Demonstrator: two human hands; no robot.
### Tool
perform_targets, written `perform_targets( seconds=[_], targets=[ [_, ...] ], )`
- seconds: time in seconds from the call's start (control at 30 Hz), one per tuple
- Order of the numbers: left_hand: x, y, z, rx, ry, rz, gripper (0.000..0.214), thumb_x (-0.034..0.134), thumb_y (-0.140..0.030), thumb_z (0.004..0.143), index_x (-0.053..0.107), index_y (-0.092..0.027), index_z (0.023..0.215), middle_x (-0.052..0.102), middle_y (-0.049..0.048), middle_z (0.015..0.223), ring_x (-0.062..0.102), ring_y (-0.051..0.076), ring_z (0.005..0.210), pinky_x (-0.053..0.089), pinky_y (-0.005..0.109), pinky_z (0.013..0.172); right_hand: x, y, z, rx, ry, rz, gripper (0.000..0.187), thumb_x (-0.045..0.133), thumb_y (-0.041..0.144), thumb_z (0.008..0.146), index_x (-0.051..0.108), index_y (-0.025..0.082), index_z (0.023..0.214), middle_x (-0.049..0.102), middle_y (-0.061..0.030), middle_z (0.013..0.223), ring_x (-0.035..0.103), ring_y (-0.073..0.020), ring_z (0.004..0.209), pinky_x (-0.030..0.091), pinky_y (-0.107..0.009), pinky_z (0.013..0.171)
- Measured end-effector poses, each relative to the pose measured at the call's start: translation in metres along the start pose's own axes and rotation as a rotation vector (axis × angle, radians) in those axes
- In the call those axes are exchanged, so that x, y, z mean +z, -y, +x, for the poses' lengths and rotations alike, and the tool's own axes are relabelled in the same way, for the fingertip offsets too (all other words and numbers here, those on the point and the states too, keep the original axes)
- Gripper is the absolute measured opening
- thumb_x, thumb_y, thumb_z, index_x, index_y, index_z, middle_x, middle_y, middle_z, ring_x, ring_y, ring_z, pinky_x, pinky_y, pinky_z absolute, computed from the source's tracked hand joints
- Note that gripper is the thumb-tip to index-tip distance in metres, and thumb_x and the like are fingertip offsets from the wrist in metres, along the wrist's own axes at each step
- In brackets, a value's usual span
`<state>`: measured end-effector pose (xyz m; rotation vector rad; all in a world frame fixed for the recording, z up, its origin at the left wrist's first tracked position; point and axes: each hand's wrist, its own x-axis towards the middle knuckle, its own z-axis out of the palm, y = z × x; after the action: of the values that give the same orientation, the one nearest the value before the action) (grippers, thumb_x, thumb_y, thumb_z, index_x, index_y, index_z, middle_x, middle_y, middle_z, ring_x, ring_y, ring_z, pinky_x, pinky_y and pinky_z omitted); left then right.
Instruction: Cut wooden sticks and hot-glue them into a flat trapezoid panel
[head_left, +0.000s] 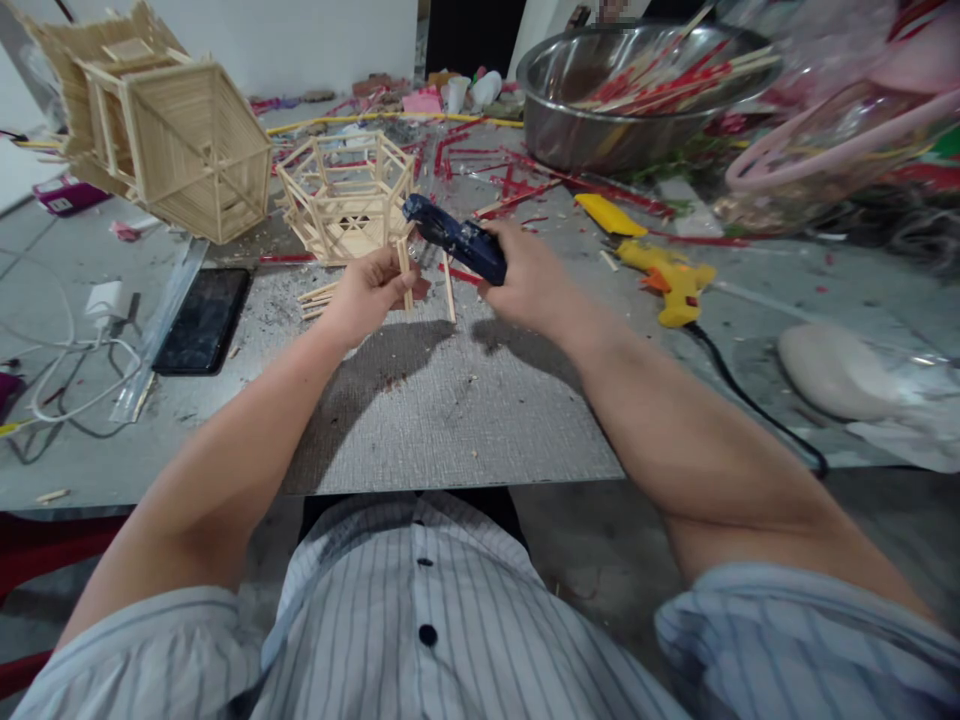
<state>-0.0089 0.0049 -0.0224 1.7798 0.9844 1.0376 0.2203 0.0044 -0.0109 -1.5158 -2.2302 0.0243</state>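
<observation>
My left hand [373, 288] is closed on thin wooden sticks [406, 272], held roughly upright just in front of an open six-sided stick frame [341, 200]. My right hand [529, 275] is wrapped round a dark blue hand tool [457, 238] whose exact kind I cannot make out. Its narrow end points left, close to the top of the held sticks; whether they touch is unclear. A single loose stick [448, 287] lies on the table between my hands. Several more sticks [318, 298] lie beside my left wrist.
A larger stick model [202, 150] with a hexagonal face stands at the left, behind a black phone [202, 320]. To the right lies a yellow glue gun [671, 280] with its cord. A metal basin [577, 140] holding red-and-wood sticks stands behind. Red scraps [517, 180] litter the back.
</observation>
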Motion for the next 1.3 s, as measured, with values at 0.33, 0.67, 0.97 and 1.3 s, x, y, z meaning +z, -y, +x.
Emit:
perform_targets(
  seconds=[0.33,0.67,0.97,1.3],
  targets=[
    [0.006,0.019,0.003,0.032,0.040,0.009,0.014,0.057,-0.002,0.087,0.057,-0.016,0.085,0.068,0.0003,0.078,0.069,0.011,0.078,0.056,0.024,0.074,0.004,-0.003,0.002,0.015,-0.001,0.054,0.067,0.058,0.019,0.078,0.047,0.021,0.144,0.061,-0.0143,0.140,0.057,-0.0337,0.131,0.046,-0.051,0.109],
    [0.008,0.017,0.001,0.028,0.033,-0.001,0.015,0.057,-0.005,0.089,0.053,-0.017,0.079,0.065,-0.0002,0.073,0.065,0.009,0.067,0.052,0.018,0.063,-0.002,0.002,0.000,0.014,0.042,-0.010,0.068,0.059,0.020,0.078,0.049,0.027,0.145,0.064,-0.0108,0.136,0.058,-0.0346,0.128,0.050,-0.051,0.101],
    [0.008,0.019,0.001,0.057,0.039,0.027,0.014,0.056,-0.007,0.089,0.055,-0.018,0.079,0.064,-0.0007,0.071,0.064,0.008,0.066,0.051,0.018,0.064,-0.004,-0.005,0.001,-0.054,0.116,-0.071,0.071,0.062,0.019,0.076,0.050,0.026,0.145,0.064,-0.0113,0.136,0.059,-0.0341,0.126,0.049,-0.050,0.097],
    [0.005,0.019,0.002,0.048,0.042,0.073,0.013,0.063,-0.017,0.090,0.059,-0.017,0.078,0.065,0.0007,0.072,0.065,0.011,0.070,0.051,0.022,0.068,-0.007,-0.003,0.000,-0.103,0.113,-0.099,0.069,0.062,0.016,0.073,0.053,0.023,0.142,0.066,-0.0127,0.133,0.061,-0.0336,0.122,0.048,-0.049,0.099]
  ],
)
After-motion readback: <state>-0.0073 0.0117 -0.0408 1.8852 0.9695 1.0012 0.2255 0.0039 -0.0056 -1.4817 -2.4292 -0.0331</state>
